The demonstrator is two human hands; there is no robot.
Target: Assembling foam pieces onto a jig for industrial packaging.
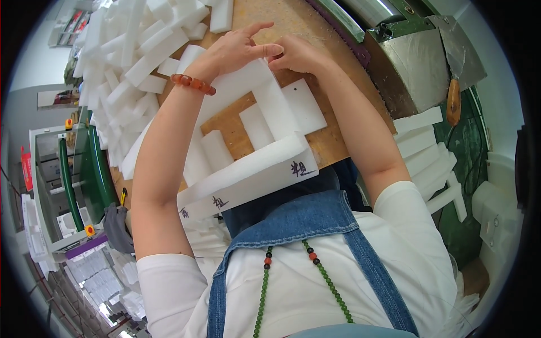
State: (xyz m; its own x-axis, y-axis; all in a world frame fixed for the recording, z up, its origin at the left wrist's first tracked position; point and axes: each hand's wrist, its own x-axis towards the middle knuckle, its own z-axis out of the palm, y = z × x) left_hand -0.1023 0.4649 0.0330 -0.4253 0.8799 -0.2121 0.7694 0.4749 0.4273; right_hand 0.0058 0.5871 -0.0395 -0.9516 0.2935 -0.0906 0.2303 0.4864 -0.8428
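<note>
A white foam frame (248,171), built of thick strips around bare tabletop, lies at the table's near edge. Dark handwritten marks run along its near strip. My left hand (234,50) is over its far side, index finger and thumb stretched out. The thumb tip meets the fingers of my right hand (297,54), which are curled at the far right corner of the frame. Whatever they may pinch there is hidden. Inside the frame stand two small foam blocks (256,127). A flat foam piece (305,106) with a dark dot lies under the right forearm, against the frame.
A heap of loose white foam strips (127,53) covers the left of the wooden table (270,22). A green and metal machine (403,73) stands at the far right, with a wooden-handled tool (453,101) beside it. More foam strips (428,163) lie right of my arm.
</note>
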